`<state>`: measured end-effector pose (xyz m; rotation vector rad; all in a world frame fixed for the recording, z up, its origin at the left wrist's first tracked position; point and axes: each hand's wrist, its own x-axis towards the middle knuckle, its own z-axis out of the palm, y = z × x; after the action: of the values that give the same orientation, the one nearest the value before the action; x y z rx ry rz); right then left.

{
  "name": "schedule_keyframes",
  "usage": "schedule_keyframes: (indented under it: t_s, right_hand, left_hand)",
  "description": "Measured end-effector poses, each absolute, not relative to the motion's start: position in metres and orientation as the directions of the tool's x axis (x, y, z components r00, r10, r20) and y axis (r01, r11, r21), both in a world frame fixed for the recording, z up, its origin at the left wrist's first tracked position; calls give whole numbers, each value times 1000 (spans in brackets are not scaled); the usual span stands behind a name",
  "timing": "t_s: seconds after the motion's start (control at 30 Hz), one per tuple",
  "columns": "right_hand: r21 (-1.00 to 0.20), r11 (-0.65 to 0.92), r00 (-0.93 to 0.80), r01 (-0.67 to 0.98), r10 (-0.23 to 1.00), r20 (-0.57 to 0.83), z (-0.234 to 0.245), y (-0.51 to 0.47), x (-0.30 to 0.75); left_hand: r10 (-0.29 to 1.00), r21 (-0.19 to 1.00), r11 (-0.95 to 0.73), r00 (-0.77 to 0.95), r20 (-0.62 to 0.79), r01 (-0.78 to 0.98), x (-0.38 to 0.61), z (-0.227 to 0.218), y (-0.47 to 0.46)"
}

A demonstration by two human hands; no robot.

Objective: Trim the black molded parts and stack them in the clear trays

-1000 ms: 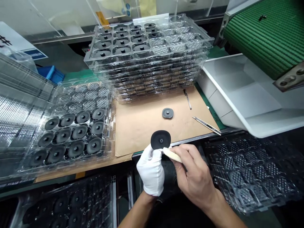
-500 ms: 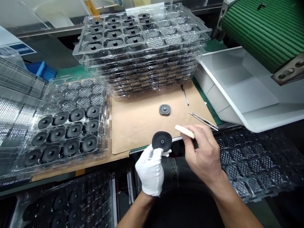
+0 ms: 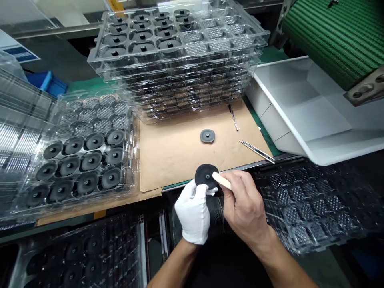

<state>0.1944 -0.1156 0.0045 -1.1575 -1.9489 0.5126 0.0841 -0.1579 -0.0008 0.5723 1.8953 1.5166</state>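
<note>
My left hand [image 3: 193, 212], in a white glove, holds a round black disc part [image 3: 204, 176] up by its edge, just off the near edge of the brown kraft paper [image 3: 171, 160]. My bare right hand [image 3: 244, 204] pinches a cream-coloured stick [image 3: 222, 181], whose tip rests on the disc's face near its central hole. The far side of the disc is hidden. A second, grey-black disc [image 3: 207, 136] lies flat on the paper beyond my hands.
Fine tweezers [image 3: 257, 151] and a slim pointed tool [image 3: 233, 117] lie on the paper. To the left, a transparent tray [image 3: 135, 160] holds rows of black discs. A tall transparent tray stack [image 3: 186, 86] stands behind. A white chute [image 3: 300, 112] and green belt [image 3: 333, 36] are at right.
My right hand has moved down and left, bringing the stick from beside the disc onto its face. The left hand still holds the disc, and the whole view has shifted slightly.
</note>
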Motion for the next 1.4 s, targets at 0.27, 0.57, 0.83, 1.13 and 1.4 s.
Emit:
schedule_keyframes:
  t_s: [0.27,0.57,0.83,1.13,1.4]
  right_hand:
    - [-716,428,-120,552,890,440,11,-102,199]
    - [-764,444,-214,468,896,389,18,-104,199]
    - [-811,430,-298,398,896,329,15,-129,197]
    - [-792,414,-214,449,910,354,15,-123,202]
    - [-792,412,-277,450,908,315,12,-113,211]
  left_hand:
    - [682,962,238,-682,-265,-135,82,-3,-154]
    - [722,958,141,-636,-272,-248,84,-1,-149]
    - [711,968,250,-672,-207,-34,79,-5,-150]
    - [750,969,240,-623,-222,-57,82,0,-154]
    - [810,956,279,-557,-183,91,78,-2,-167]
